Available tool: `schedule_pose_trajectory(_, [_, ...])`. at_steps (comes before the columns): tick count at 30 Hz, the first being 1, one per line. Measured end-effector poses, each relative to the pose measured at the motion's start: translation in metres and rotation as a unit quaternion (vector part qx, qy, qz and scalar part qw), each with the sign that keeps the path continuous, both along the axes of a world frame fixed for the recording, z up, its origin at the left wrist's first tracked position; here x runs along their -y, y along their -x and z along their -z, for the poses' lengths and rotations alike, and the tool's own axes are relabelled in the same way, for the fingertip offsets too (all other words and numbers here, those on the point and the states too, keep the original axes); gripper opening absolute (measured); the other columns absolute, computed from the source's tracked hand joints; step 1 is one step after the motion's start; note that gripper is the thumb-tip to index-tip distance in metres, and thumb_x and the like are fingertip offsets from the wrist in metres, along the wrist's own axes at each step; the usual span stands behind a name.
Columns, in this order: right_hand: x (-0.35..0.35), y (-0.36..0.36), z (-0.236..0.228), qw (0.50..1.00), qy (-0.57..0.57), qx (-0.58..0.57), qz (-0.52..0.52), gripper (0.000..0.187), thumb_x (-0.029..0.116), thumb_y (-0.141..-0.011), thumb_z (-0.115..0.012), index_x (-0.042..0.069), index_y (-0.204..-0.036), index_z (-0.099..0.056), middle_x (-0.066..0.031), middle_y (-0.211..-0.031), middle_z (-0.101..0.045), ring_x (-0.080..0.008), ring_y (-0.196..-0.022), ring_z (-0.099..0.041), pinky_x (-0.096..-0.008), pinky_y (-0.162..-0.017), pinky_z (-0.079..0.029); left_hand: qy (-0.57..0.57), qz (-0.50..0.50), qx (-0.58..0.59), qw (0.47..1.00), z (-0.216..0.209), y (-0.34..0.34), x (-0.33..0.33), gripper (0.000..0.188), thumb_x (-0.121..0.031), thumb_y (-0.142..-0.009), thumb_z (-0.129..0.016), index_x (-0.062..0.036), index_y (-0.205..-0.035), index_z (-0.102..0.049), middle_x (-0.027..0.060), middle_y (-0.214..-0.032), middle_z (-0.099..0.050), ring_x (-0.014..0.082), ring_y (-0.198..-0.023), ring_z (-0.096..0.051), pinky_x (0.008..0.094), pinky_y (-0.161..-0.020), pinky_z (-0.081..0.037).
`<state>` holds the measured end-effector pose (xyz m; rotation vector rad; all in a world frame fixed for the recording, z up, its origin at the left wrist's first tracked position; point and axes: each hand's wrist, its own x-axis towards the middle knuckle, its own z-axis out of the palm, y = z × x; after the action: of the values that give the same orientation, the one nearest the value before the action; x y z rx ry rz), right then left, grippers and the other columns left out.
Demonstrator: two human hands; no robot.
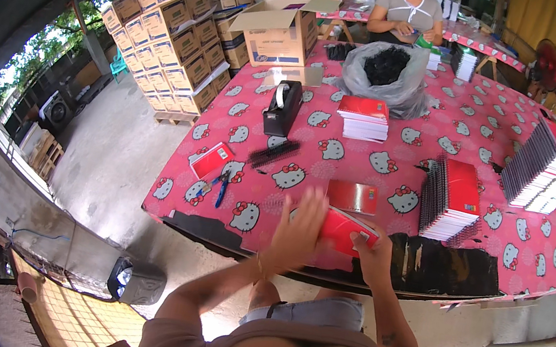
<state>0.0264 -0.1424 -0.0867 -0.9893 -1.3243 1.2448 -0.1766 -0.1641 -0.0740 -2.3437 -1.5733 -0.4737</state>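
My right hand (374, 256) grips a red-covered notebook (347, 234) by its right side, thumb on the cover, at the table's near edge. At the notebook's left edge is my left hand (298, 230), its fingers stretched out and slightly blurred by motion. Just beyond lies another red notebook (353, 197), flat on the table. To the left are blue-handled pliers (222, 189), a small red-and-white booklet (212, 161) and a bunch of black spiral coils (274, 153). A stack of spiral-bound red notebooks (452, 195) stands to the right.
The pink patterned table (414, 152) has a worn dark patch at its front. On it are a black tape dispenser (282, 109), a red-topped paper stack (363, 118), a plastic bag of black coils (410, 85), an opened carton (278, 41) and more notebooks (540, 169). A co-worker (407, 15) stands opposite.
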Motion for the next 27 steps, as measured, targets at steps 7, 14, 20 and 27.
schedule_pose_trajectory(7, [0.000,0.002,0.002,0.999,0.005,0.039,-0.006,0.026,0.008,-0.093,-0.068,-0.002,-0.117,-0.063,-0.0005,-0.087,-0.063,-0.0066,-0.076,-0.058,-0.0231,-0.067,-0.049,-0.019,-0.039,-0.016,0.999,-0.018,-0.008,-0.011,0.089,-0.058,-0.088,-0.055,0.0044,-0.148,-0.035,0.0257,-0.154,-0.034,0.0377,-0.147,-0.027,0.0626,-0.115,-0.015])
schedule_pose_trajectory(14, [0.004,-0.002,0.017,0.999,-0.015,0.029,-0.025,0.027,0.008,-0.091,-0.069,-0.001,-0.116,-0.063,-0.0044,-0.093,-0.067,-0.0083,-0.081,-0.060,-0.0246,-0.073,-0.051,-0.099,-0.068,-0.015,0.993,-0.041,-0.009,-0.030,0.084,-0.058,-0.090,-0.054,0.0021,-0.148,-0.038,0.0225,-0.154,-0.036,0.0355,-0.147,-0.029,0.0590,-0.116,-0.016])
schedule_pose_trajectory(20, [0.002,-0.013,0.013,0.998,-0.040,0.051,0.008,0.027,0.009,-0.090,-0.070,0.000,-0.116,-0.064,-0.0082,-0.096,-0.070,-0.0103,-0.088,-0.062,-0.0270,-0.080,-0.051,-0.037,0.032,0.067,0.997,-0.007,-0.028,-0.008,0.088,-0.060,-0.093,-0.046,0.0067,-0.148,-0.033,0.0271,-0.157,-0.029,0.0439,-0.148,-0.022,0.0629,-0.116,-0.012])
schedule_pose_trajectory(27, [-0.010,-0.014,0.018,0.996,-0.045,0.045,-0.063,0.031,0.004,-0.091,-0.066,0.000,-0.121,-0.065,-0.0096,-0.100,-0.072,-0.0108,-0.088,-0.062,-0.0281,-0.080,-0.052,-0.023,0.079,0.039,0.996,0.051,-0.035,0.020,0.086,-0.060,-0.097,-0.039,0.0073,-0.148,-0.032,0.0281,-0.155,-0.031,0.0431,-0.147,-0.024,0.0638,-0.115,-0.011])
